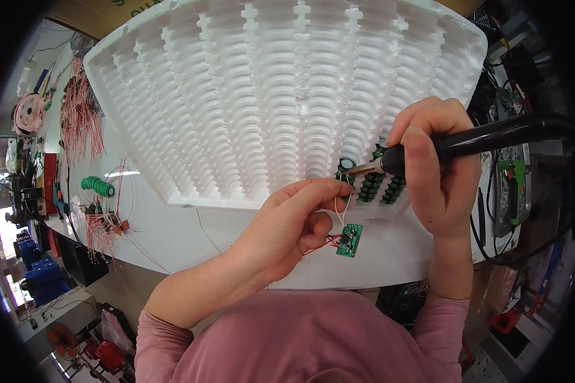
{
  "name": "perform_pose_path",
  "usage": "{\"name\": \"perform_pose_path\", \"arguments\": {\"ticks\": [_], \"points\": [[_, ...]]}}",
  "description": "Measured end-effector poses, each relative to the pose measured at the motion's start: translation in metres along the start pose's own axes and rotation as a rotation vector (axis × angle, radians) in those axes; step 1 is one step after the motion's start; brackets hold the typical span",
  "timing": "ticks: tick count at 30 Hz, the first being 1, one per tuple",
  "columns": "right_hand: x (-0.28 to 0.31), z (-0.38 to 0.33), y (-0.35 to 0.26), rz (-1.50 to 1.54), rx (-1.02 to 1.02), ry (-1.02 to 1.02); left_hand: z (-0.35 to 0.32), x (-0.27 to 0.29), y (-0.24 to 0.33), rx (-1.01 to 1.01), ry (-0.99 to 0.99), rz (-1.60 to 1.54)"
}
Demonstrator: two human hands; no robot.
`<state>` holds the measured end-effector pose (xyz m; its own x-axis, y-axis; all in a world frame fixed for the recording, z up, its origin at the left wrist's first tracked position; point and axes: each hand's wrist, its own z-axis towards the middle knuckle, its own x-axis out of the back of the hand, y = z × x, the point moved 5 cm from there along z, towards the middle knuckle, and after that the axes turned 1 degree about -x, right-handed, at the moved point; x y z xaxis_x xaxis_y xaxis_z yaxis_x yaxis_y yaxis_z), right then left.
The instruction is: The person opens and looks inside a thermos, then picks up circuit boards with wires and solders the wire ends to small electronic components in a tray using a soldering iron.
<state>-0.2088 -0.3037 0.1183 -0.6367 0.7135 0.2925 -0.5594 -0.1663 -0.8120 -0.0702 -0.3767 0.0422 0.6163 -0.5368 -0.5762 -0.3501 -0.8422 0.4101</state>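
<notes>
My right hand [437, 191] grips a soldering iron [457, 145] by its black handle, the metal tip pointing left. That tip meets, or nearly meets, a round green coil-like part [346, 164] at the near edge of the white foam tray [300, 105]. Close beside the tip, my left hand [294, 214] is pinched on thin white wires. They run down to a small green circuit board [349, 241], which also has red and black wires. My fingertips hide where the wires meet the coil part. More green coil parts [368, 188] sit in the tray's near right slots.
Left of the tray lie a bundle of red and white wires [80, 118], a row of green ring parts [98, 186] and small wired boards [108, 220]. The iron's black cable [524, 260] loops on the right, near a green-handled tool [511, 185].
</notes>
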Motion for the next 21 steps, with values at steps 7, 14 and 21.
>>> {"name": "perform_pose_path", "arguments": {"ticks": [7,14,21], "points": [[-0.0004,-0.0004,0.0011,-0.009,-0.011,-0.006,0.0002,-0.0012,0.001,0.006,0.005,-0.004],[-0.0008,-0.0004,0.001,0.003,0.001,-0.001,-0.0002,-0.0006,0.0005,0.008,-0.007,-0.005],[0.0,0.0005,0.0012,-0.009,0.044,-0.003,0.0018,0.0016,-0.001,0.002,0.001,-0.005]]}}
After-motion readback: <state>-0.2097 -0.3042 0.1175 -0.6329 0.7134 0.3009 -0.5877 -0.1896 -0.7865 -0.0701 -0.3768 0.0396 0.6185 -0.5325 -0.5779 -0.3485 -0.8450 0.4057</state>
